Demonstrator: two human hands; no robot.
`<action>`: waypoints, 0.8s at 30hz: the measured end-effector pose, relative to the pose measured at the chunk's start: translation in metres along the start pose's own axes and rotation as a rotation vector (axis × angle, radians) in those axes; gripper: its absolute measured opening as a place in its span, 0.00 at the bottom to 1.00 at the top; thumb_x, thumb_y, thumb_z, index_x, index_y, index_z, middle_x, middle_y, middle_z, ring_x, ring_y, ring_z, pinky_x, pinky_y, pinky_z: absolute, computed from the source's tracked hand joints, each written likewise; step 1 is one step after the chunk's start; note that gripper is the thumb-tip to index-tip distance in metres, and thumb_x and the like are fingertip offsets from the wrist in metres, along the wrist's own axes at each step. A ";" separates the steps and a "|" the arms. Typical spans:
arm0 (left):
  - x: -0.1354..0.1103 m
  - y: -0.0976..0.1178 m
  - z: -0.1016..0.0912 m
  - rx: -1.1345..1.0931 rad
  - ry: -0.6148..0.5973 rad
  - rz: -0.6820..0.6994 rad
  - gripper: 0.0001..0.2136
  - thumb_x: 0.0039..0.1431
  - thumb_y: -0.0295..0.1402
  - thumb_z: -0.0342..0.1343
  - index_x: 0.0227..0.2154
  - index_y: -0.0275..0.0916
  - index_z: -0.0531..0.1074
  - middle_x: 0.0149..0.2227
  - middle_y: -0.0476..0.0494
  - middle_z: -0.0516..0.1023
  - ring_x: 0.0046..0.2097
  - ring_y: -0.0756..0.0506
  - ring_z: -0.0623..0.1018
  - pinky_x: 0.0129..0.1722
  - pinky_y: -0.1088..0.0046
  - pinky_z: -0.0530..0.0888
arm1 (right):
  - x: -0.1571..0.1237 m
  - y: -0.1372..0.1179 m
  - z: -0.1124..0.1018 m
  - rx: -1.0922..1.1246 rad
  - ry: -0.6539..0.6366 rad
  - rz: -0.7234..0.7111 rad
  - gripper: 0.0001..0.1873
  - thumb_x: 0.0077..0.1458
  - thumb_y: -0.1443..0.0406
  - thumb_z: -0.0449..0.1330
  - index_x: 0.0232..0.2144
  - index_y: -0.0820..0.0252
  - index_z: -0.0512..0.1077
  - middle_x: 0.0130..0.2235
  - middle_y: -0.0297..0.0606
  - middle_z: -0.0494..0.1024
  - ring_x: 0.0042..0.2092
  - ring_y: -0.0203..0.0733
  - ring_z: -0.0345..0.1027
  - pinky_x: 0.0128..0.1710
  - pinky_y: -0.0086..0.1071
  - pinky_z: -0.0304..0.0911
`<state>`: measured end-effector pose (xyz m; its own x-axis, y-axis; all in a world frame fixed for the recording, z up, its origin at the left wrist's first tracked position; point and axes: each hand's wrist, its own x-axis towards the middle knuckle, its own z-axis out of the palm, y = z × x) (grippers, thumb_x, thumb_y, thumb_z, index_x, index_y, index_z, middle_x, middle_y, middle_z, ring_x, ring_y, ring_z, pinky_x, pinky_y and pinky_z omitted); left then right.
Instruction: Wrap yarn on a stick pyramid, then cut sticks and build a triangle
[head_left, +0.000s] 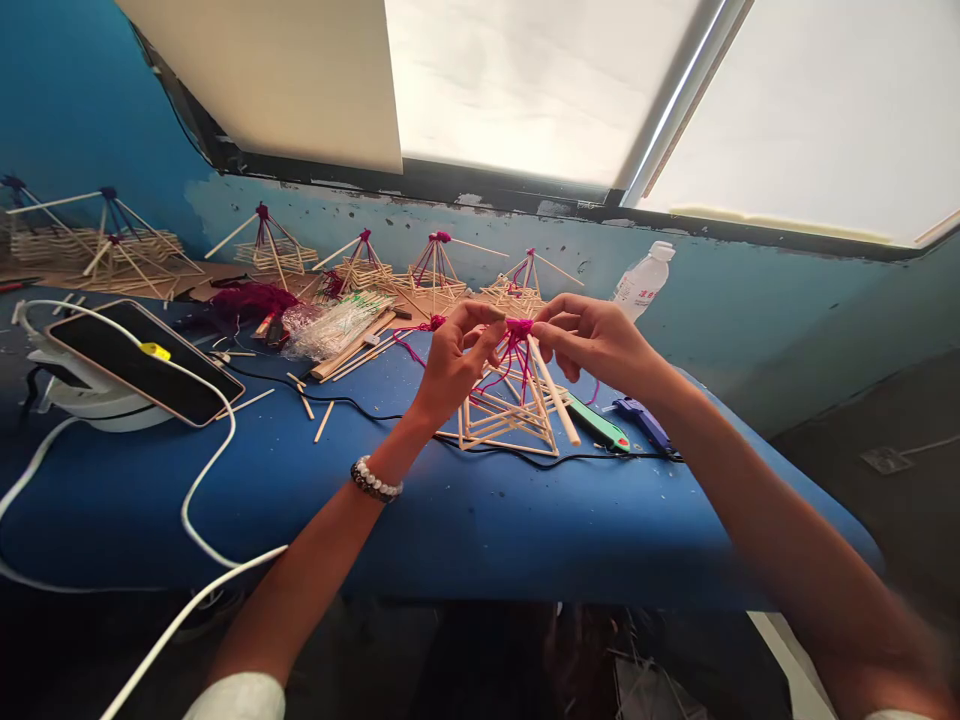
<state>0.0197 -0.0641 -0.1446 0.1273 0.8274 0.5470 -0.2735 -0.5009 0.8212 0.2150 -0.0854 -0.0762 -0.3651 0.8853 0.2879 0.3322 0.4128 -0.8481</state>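
Observation:
My left hand (457,365) and my right hand (592,340) meet above a small pyramid frame of thin wooden sticks (510,415) standing on the blue table (465,530). A tight bundle of magenta yarn (519,328) binds the frame's top. The fingertips of both hands pinch at this bundle, and loose magenta strands hang down inside the frame. A longer stick (553,390) slants down from the bundle past my right hand. A beaded bracelet (375,480) circles my left wrist.
Several similar stick pyramids (435,275) line the back of the table against the blue wall. A phone (142,360) lies on a white device at left. Nearby are a plastic bag of sticks (337,328), a green cutter (598,423), a blue glue gun (643,425) and a black cable (352,412).

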 end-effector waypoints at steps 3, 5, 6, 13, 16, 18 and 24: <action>0.001 0.001 0.000 -0.015 0.014 -0.001 0.10 0.63 0.40 0.65 0.39 0.41 0.72 0.41 0.46 0.77 0.26 0.56 0.73 0.18 0.78 0.63 | -0.001 0.005 -0.001 0.052 0.022 -0.027 0.21 0.58 0.49 0.70 0.35 0.58 0.70 0.24 0.31 0.75 0.18 0.28 0.62 0.16 0.28 0.57; 0.001 0.001 0.000 -0.010 0.031 -0.012 0.11 0.63 0.41 0.65 0.38 0.41 0.72 0.40 0.46 0.77 0.26 0.56 0.73 0.17 0.78 0.62 | -0.004 0.009 -0.003 0.101 0.038 -0.030 0.21 0.59 0.48 0.69 0.34 0.57 0.69 0.25 0.30 0.76 0.18 0.28 0.63 0.16 0.28 0.58; 0.001 0.002 0.000 -0.002 0.037 -0.021 0.11 0.62 0.41 0.65 0.38 0.41 0.72 0.39 0.47 0.77 0.26 0.56 0.73 0.16 0.78 0.61 | -0.007 0.011 -0.004 0.122 0.050 -0.027 0.20 0.59 0.49 0.68 0.34 0.57 0.68 0.25 0.30 0.76 0.18 0.29 0.63 0.17 0.28 0.58; 0.003 0.000 -0.004 0.074 0.014 -0.030 0.15 0.61 0.46 0.66 0.39 0.41 0.74 0.39 0.45 0.80 0.26 0.55 0.73 0.19 0.78 0.64 | -0.031 0.027 0.003 0.186 0.138 0.028 0.15 0.60 0.54 0.65 0.34 0.56 0.67 0.27 0.30 0.77 0.19 0.30 0.64 0.19 0.28 0.59; 0.004 0.003 -0.007 0.112 0.002 -0.020 0.17 0.61 0.48 0.65 0.39 0.39 0.73 0.38 0.44 0.81 0.26 0.55 0.72 0.19 0.78 0.64 | -0.033 0.037 0.010 0.217 0.170 0.012 0.13 0.60 0.55 0.63 0.35 0.55 0.65 0.27 0.29 0.77 0.19 0.30 0.63 0.20 0.28 0.58; 0.005 0.006 -0.009 0.156 -0.008 -0.006 0.16 0.63 0.48 0.63 0.38 0.39 0.73 0.36 0.45 0.81 0.26 0.54 0.72 0.21 0.79 0.65 | -0.033 0.043 0.014 0.234 0.199 -0.008 0.11 0.60 0.56 0.62 0.34 0.55 0.65 0.27 0.28 0.76 0.19 0.30 0.63 0.20 0.27 0.57; 0.005 0.017 -0.019 0.329 -0.061 0.017 0.13 0.66 0.45 0.61 0.38 0.39 0.74 0.33 0.47 0.77 0.30 0.52 0.75 0.25 0.78 0.67 | -0.035 0.053 0.022 0.224 0.239 -0.071 0.09 0.61 0.59 0.59 0.33 0.55 0.64 0.25 0.27 0.74 0.20 0.31 0.61 0.21 0.27 0.57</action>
<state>-0.0019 -0.0633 -0.1309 0.1848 0.8065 0.5616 0.0454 -0.5778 0.8149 0.2261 -0.0993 -0.1410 -0.1575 0.8921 0.4235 0.1043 0.4415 -0.8912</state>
